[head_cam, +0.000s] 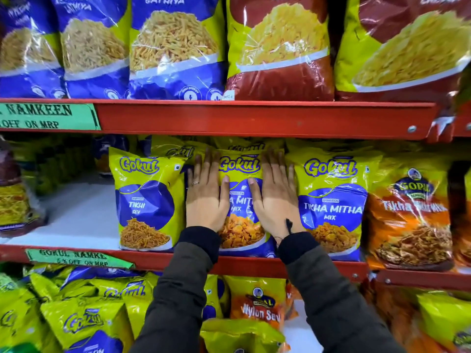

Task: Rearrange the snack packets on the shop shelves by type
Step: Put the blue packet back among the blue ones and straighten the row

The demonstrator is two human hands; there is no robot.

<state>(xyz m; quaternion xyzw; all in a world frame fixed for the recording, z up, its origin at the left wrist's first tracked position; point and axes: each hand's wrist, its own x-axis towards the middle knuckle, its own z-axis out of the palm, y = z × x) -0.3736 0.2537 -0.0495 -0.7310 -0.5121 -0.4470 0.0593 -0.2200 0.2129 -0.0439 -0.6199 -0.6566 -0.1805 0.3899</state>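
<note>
Upright yellow-blue Gokul packet [240,200], middle shelf

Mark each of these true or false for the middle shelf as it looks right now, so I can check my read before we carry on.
1. Both hands, left hand and right hand, lie flat on the middle Gokul packet. True.
2. The Tikhi Sev packet stands right of the hands. False: it stands left of them.
3. The Tikha Mitha Mix packet stands upright. True.
4. The orange Gopal packet sits on the top shelf. False: it is on the middle shelf, far right.
5. The shelf edge is blue. False: red.
</note>
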